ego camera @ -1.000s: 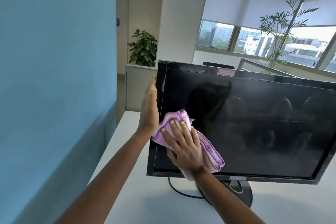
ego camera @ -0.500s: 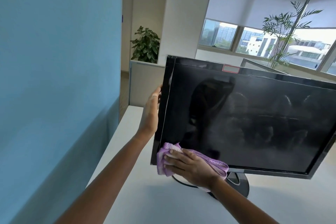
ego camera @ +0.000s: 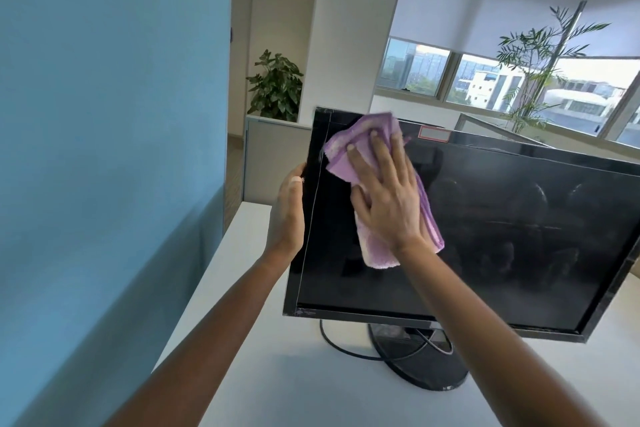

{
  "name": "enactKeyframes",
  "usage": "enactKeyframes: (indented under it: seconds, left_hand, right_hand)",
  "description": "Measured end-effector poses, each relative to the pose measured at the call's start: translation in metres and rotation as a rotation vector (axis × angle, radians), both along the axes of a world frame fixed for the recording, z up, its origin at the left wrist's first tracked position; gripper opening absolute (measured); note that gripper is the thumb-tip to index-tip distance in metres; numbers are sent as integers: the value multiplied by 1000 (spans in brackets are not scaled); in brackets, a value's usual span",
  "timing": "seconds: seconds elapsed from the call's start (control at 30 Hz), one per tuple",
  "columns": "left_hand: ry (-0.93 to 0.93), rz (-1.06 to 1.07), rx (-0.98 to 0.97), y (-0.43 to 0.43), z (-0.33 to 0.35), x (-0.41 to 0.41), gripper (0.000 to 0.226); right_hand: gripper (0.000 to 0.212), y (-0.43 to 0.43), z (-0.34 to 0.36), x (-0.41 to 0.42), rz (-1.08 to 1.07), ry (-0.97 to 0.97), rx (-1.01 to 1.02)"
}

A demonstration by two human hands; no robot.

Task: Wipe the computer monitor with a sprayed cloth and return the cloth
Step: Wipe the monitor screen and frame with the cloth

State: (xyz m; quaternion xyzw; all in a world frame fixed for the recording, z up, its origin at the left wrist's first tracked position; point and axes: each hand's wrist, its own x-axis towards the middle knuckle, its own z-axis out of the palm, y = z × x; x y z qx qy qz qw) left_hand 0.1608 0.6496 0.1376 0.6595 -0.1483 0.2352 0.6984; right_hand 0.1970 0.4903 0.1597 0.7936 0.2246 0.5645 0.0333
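At a white desk (ego camera: 277, 388), left hand (ego camera: 287, 211) grips monitor (ego camera: 502, 239); flat right hand (ego camera: 388, 198) presses cloth (ego camera: 348, 146).

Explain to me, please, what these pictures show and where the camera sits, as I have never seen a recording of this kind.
There is no machine here. A person wears one wide-angle camera on the head, which looks forward and down, so you see their own two arms reaching out. All the pictures come from that single view.

The left hand holds the monitor by its left edge. The right hand presses a purple cloth against the upper left of the dark screen, with its fingers straight.

The monitor stands on its round base on a white desk, and a black cable curves beside the base. A blue partition rises on the left, and a potted plant and windows are behind.
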Motion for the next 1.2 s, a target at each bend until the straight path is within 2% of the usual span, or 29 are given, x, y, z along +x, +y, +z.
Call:
enactKeyframes:
  seconds: [0.07, 0.17, 0.33, 0.43, 0.53, 0.6, 0.7, 0.83, 0.9, 1.07, 1.13, 1.2]
  left_hand:
    - [0, 10, -6, 1, 0, 2, 61]
    - [9, 33, 2, 1, -1, 2, 58]
    - [2, 52, 31, 0, -1, 0, 60]
    - [24, 70, 56, 0, 3, 0, 66]
    - [4, 158, 160, -3, 15, -3, 63]
    - [-77, 259, 305, -7, 30, -6, 60]
    - [-213, 385, 514, -13, 55, -4, 57]
    - [-201, 561, 738, -21, 75, 5, 59]
    - [-232, 597, 811, -26, 80, 10, 58]
    - [-257, 592, 838, -40, 80, 18, 56]
    - [-267, 622, 797, -42, 79, 20, 52]
    - [-275, 634, 772, -40, 77, 21, 49]
  right_hand:
    - [52, 9, -30, -2, 2, 56, -3]
    - [53, 10, -82, -11, -21, 106, -135]
    - [52, -16, -150, -29, -36, 172, -557]
    - [57, -32, -156, -32, -44, 165, -774]
    - [61, -41, -133, -26, -35, 97, -897]
    - [61, -48, -104, -19, -9, 43, -869]
    - [51, -52, -43, -9, 67, -27, -594]
    - [44, -62, 36, 4, -3, -75, -355]
    - [45, -64, 53, 6, -25, -70, -259]
    - [52, -52, 4, 1, -12, 25, -214]
    - [53, -47, -32, -4, 6, 81, -269]
    - [50, -45, -70, -11, 13, 137, -412]
